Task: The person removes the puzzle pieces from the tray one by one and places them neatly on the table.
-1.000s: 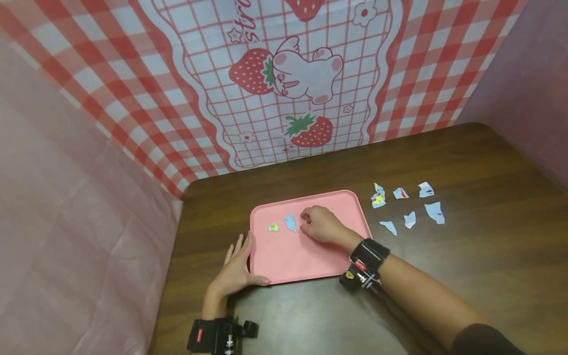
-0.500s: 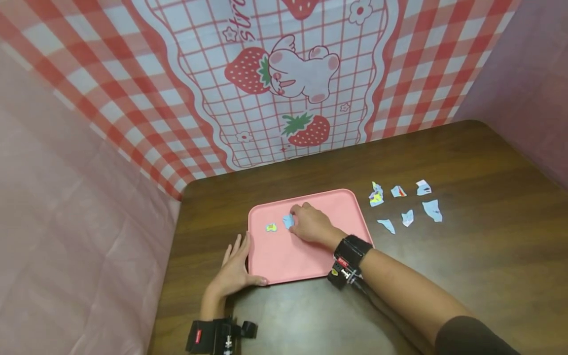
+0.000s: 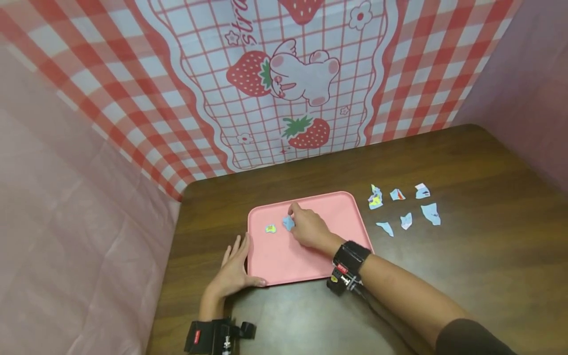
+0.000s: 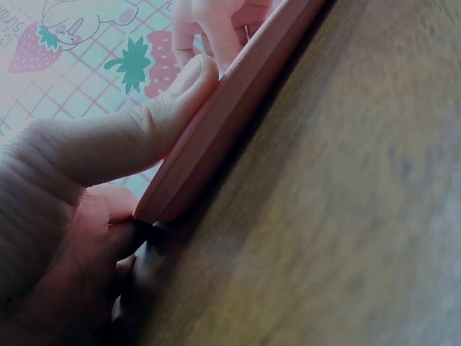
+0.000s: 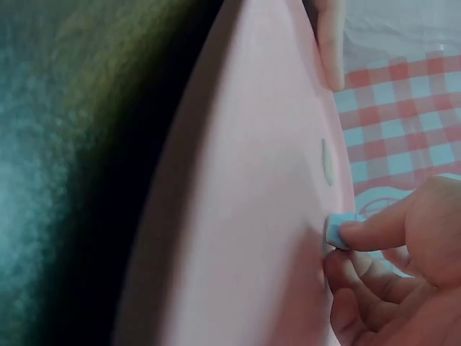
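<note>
A torn light-blue paper scrap [image 3: 288, 223] is on the pink tray [image 3: 284, 264], near its upper middle. My right hand [image 3: 309, 229] pinches it; in the right wrist view the thumb and fingertips meet on the blue scrap [image 5: 337, 229], which looks raised at one side. To its left lies a small yellow and blue paper scrap [image 3: 270, 229], flat and untouched. My left hand [image 3: 231, 276] rests at the tray's lower left corner, fingers extended along the left side. In the left wrist view the thumb [image 4: 184, 90] lies straight against the tray rim [image 4: 209, 130].
Several torn paper scraps lie on the wooden table [image 3: 479, 246] right of the tray, among them a yellow and purple one [image 3: 375, 198] and a pale blue one [image 3: 430, 214]. A red-and-white checked cloth [image 3: 426, 64] hangs behind; pink cloth [image 3: 88, 222] covers the left side.
My right hand has moved left across the tray onto the blue scrap and now pinches it. The scrap has turned or folded slightly. My left hand stays at the tray's corner.
</note>
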The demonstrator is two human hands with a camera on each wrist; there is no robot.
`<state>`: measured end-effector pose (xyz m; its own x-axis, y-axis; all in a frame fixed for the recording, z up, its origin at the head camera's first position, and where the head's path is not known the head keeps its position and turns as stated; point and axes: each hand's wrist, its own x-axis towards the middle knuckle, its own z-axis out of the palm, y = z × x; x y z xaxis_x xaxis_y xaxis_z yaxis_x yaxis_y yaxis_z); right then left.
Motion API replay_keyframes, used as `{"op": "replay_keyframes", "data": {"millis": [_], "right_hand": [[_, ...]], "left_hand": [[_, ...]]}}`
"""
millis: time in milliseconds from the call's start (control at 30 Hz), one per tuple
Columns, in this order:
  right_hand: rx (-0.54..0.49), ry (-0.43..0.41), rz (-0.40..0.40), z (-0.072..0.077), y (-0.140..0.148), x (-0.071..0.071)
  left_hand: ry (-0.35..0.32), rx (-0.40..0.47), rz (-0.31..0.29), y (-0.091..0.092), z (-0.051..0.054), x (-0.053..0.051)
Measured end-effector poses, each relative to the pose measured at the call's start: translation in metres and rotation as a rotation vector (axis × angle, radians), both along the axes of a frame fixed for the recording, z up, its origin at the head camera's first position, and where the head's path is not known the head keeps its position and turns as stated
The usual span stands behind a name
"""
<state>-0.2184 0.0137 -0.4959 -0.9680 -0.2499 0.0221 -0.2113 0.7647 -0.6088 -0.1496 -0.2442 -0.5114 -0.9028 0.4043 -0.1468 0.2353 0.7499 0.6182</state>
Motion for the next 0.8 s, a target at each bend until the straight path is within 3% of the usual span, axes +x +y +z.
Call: {"op": "replay_keyframes", "data": {"millis": [100, 267, 433, 633, 800], "right_hand": [[-0.061, -0.002, -0.004, 0.007, 0.008, 0.009], [-0.196, 0.004, 0.000, 0.024, 0.038, 0.038], [-0.290, 0.040, -0.068, 0.034, 0.069, 0.054], [-0.298, 0.107, -0.153, 0.039, 0.109, 0.064], [-0.287, 0.087, -0.225, 0.032, 0.141, 0.082]], "left_hand": [[0.006, 0.008, 0.000, 0.002, -0.002, 0.002], [0.003, 0.016, -0.015, 0.002, -0.005, 0.003], [-0.015, 0.003, -0.012, -0.004, -0.002, 0.001], [-0.008, 0.015, -0.018, -0.004, -0.003, -0.001], [0.004, 0.006, -0.027, -0.004, -0.004, -0.001]]}}
